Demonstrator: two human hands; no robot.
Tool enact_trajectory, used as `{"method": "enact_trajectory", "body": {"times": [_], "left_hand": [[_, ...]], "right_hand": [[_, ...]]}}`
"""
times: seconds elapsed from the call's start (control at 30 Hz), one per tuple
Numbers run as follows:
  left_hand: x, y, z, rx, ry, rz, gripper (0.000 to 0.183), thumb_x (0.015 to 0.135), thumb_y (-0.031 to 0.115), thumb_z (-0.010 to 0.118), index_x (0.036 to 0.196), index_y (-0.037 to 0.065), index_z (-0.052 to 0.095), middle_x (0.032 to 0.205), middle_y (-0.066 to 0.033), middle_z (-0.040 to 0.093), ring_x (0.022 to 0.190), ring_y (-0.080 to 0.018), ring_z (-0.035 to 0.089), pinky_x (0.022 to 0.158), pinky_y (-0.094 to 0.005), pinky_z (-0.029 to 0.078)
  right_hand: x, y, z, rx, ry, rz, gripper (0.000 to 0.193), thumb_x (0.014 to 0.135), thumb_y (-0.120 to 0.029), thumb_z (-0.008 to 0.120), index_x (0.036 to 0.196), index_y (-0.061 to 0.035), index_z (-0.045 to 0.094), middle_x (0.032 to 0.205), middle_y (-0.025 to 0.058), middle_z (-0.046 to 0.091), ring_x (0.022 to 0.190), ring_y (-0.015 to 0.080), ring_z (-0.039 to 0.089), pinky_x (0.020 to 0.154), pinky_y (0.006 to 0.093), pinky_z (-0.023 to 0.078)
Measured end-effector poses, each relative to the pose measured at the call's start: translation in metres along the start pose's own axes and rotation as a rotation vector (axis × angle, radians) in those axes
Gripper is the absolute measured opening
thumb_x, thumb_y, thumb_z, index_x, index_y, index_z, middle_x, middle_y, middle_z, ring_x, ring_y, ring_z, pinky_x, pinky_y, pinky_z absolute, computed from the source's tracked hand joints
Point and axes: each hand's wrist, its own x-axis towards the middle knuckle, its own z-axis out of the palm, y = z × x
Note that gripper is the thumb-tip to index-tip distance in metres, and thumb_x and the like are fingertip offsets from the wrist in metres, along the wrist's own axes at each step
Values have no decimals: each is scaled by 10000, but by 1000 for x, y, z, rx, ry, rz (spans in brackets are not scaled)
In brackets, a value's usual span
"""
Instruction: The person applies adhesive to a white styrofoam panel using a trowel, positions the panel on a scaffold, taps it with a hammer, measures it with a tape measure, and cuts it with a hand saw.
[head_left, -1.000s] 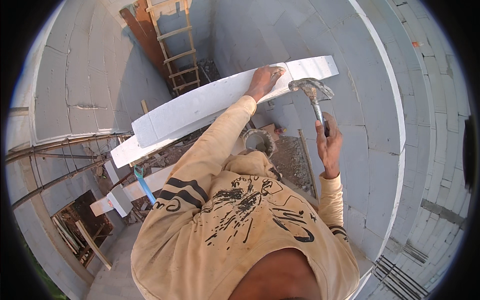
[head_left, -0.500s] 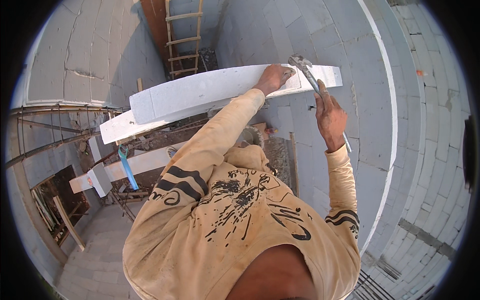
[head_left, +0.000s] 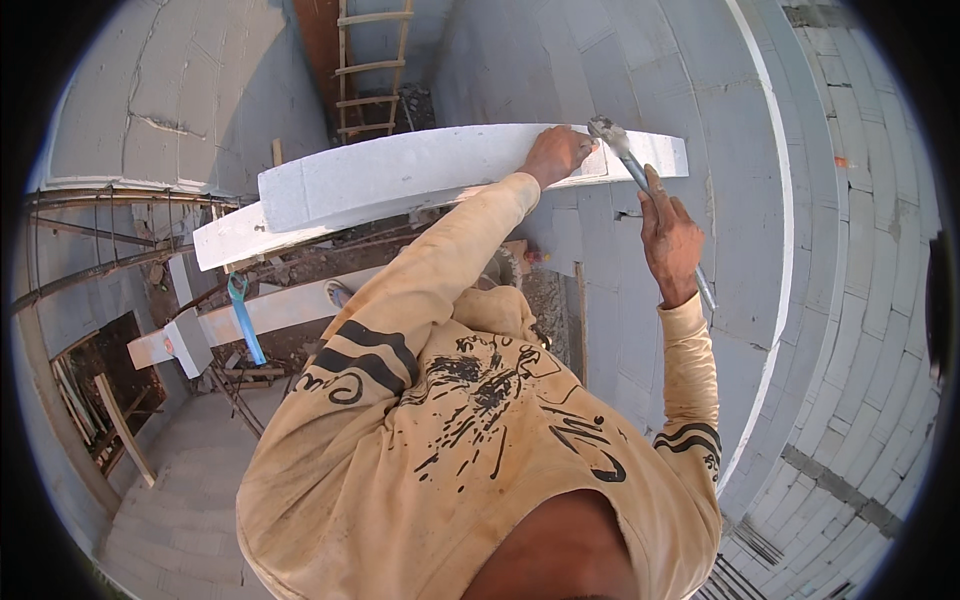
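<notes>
My right hand [head_left: 671, 245] is wrapped round the metal handle of a hammer [head_left: 632, 165]. The hammer's head is up by the far right part of a long pale block beam [head_left: 420, 175], close to my left hand. My left hand [head_left: 557, 155] rests on the beam's top with its fingers pinched together. What they hold, if anything, is too small to make out. The beam lies on a second white piece [head_left: 225, 238], which sticks out at its left end.
A grey block wall [head_left: 640, 70] rises on the right. Beyond the beam leans a wooden ladder [head_left: 370, 68]. Below on the left are a plank [head_left: 290, 305], a hanging blue-handled tool [head_left: 246, 325], a block [head_left: 188, 342] and steel bars [head_left: 100, 280].
The hammer and my right hand have moved slightly right and down. My left hand has slid slightly right along the beam, still pinched. The view has shifted a little.
</notes>
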Motion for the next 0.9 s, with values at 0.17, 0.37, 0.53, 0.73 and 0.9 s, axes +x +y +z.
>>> {"method": "enact_trajectory", "body": {"times": [0.17,0.37,0.53,0.73,0.9], "left_hand": [[-2,5,-2,7,-26,-36,427,1031,432,556,1053,74,787,1034,-266,697,990,-436,668,906,-526,519],[-12,4,-14,143,-85,32,726,941,582,642,1443,62,566,1426,-270,540,1351,-435,504,1184,-579,331],[-47,1,-59,646,-45,-9,1102,752,664,793,1560,30,392,1485,-231,500,1439,-390,418,1237,-666,156],[-54,3,-73,588,-165,18,1072,672,489,866,1520,-3,434,1449,-199,525,1382,-360,471,1246,-608,209],[-55,4,-75,561,-160,13,1043,659,442,870,1504,-4,452,1424,-190,540,1353,-350,493,1245,-589,231]], "right_hand": [[-5,1,5,88,33,5,467,983,-197,706,1443,-227,624,649,38,574,501,195,544,486,382,468],[0,9,1,194,-84,151,399,1020,-239,667,1413,-176,651,691,84,623,527,183,546,538,369,484],[-15,9,-10,364,-110,458,400,1058,-302,616,1404,-103,647,764,156,685,558,175,576,573,360,487],[-60,7,45,396,-112,660,415,1048,-306,624,1387,-69,657,869,217,736,650,240,667,664,393,544],[-70,-6,78,320,-115,553,401,1038,-270,622,1386,-74,659,911,240,744,699,292,718,664,403,553]]}}
